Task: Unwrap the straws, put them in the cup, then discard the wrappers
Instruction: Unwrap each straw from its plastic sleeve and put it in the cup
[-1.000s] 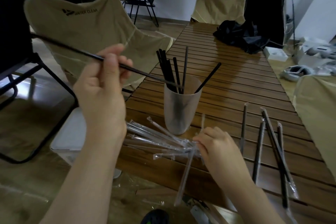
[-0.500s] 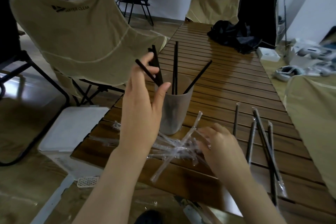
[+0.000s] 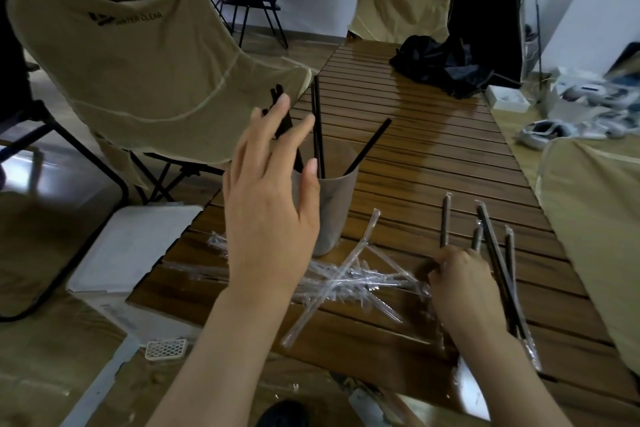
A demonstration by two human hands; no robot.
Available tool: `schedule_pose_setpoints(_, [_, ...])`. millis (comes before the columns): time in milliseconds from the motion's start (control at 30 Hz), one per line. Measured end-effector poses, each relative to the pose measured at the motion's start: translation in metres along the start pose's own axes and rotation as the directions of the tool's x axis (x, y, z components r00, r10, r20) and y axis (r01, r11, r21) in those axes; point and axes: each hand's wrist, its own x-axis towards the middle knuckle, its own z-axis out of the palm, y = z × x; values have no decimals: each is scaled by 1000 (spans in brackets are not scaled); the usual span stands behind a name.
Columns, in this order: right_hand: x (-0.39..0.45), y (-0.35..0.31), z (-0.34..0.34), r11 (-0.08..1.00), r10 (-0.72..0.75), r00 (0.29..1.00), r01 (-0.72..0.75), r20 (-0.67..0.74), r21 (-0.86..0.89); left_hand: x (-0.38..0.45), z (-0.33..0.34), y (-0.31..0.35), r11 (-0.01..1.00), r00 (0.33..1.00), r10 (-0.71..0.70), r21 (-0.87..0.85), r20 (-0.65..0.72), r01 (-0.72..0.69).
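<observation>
- Left hand up at centre frame, fingers spread and relaxed, grip wide open with nothing in it, just in front of the cup.
- Black straws standing in that cup, most near upright, one leaning toward upper right.
- Right hand low at lower right, fingers curled down at the near ends of the wrapped straws; hard to tell whether anything is actually pinched.
- Wrapped straws lying on the surface with long axes running away toward the top of the frame, fanned slightly, right beside and past the right hand.
- Empty wrappers heaped between the two hands, below the cup.
- Judgement: right hand nearer the next straw, near end first; free left hand well placed to strip the wrapper.
</observation>
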Motion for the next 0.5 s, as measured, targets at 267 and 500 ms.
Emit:
schedule_pose_setpoints(267, [8, 1, 4, 958, 165, 986, -150, -40, 245, -12, -1, 36, 996, 988, 68, -46, -138, -75])
schedule_pose_setpoints(500, [6, -12, -14, 739, 158, 987, -144, 39, 658, -50, 21, 66, 950, 761, 311, -220, 569, -223])
